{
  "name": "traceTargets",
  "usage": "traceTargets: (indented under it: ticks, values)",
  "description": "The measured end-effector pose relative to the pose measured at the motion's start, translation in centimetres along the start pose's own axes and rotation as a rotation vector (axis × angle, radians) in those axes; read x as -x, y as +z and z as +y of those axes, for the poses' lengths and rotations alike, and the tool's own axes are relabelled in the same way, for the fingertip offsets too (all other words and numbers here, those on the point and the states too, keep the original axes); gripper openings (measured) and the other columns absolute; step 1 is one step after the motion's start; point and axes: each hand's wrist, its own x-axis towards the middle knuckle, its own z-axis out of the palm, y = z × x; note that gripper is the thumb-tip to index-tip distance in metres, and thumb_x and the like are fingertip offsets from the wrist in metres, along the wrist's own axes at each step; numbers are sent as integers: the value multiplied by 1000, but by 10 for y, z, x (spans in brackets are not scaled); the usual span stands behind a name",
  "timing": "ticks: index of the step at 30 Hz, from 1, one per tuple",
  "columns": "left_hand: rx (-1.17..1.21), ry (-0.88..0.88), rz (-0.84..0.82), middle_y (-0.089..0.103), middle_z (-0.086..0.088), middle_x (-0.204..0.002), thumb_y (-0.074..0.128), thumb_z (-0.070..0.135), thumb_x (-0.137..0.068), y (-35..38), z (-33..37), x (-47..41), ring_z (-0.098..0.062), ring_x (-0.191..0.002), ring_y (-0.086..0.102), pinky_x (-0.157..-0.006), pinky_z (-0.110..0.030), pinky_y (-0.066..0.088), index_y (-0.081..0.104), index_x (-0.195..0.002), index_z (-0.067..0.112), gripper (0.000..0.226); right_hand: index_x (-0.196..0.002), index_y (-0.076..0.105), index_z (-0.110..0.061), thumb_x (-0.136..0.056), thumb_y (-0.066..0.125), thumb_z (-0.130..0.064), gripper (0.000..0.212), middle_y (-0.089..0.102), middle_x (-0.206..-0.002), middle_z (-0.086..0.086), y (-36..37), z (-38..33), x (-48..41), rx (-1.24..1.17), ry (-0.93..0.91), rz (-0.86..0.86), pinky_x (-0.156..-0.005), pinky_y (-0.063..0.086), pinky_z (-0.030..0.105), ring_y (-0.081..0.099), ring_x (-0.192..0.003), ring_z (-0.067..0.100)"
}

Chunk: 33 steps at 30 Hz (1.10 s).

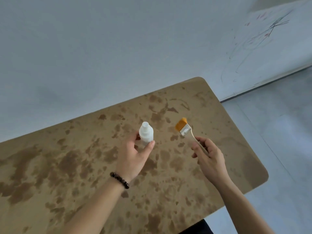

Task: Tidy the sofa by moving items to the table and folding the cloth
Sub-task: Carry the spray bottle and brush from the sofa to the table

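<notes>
Over the stained worktop (67,166), the left hand (133,159) has its grip closed around a white bottle (146,134) and the right hand (209,157) pinches a paintbrush (185,130), both seemingly about to be lowered and released.

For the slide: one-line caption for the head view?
Left hand holds a white bottle, right hand a paintbrush, above the stained table.

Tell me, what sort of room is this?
Probably a plain room in a home, though little shows: a stained brown table against a bare pale wall, scribbles drawn on the side wall, and a smooth grey floor.
</notes>
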Motion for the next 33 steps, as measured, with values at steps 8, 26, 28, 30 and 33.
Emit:
traceTargets:
  ticks: [8,26,28,30,33]
  values:
    - [-28,-72,0,64,15,-92,70,41,-81,123,27,-172,2,-80,61,-67,-13,44,58,-103,31,27,-105,61,-39,-99,50,-40,13,68,-83,-13,-41,39,-199,204,44,-59,-62,46,24,66,-77,8]
    - [-358,1,187,65,5,-103,67,37,-83,255,24,-334,-11,-90,60,-75,-22,44,57,-110,18,35,-153,28,-20,-100,42,-45,61,30,-154,7,-23,109,-355,831,-422,-180,-116,14,42,22,-144,28]
    - [-361,-65,114,61,3,-117,69,38,-82,251,22,-331,-13,-103,60,-88,-28,48,51,-124,17,51,-153,29,-22,-98,45,-45,61,30,-152,6,-27,103,-358,824,-415,-209,-115,15,43,23,-143,28]
    - [-314,-165,91,51,1,-136,70,40,-81,247,22,-319,-11,-119,53,-99,-27,43,38,-141,16,72,-154,27,-21,-97,49,-41,64,30,-153,6,-31,98,-358,804,-398,-257,-116,17,44,22,-144,29]
    - [-199,-244,171,48,0,-140,64,38,-88,238,20,-281,-10,-121,51,-101,-26,41,35,-144,15,67,-152,28,-19,-97,51,-35,62,30,-154,9,-38,93,-345,784,-349,-270,-115,23,47,23,-144,31]
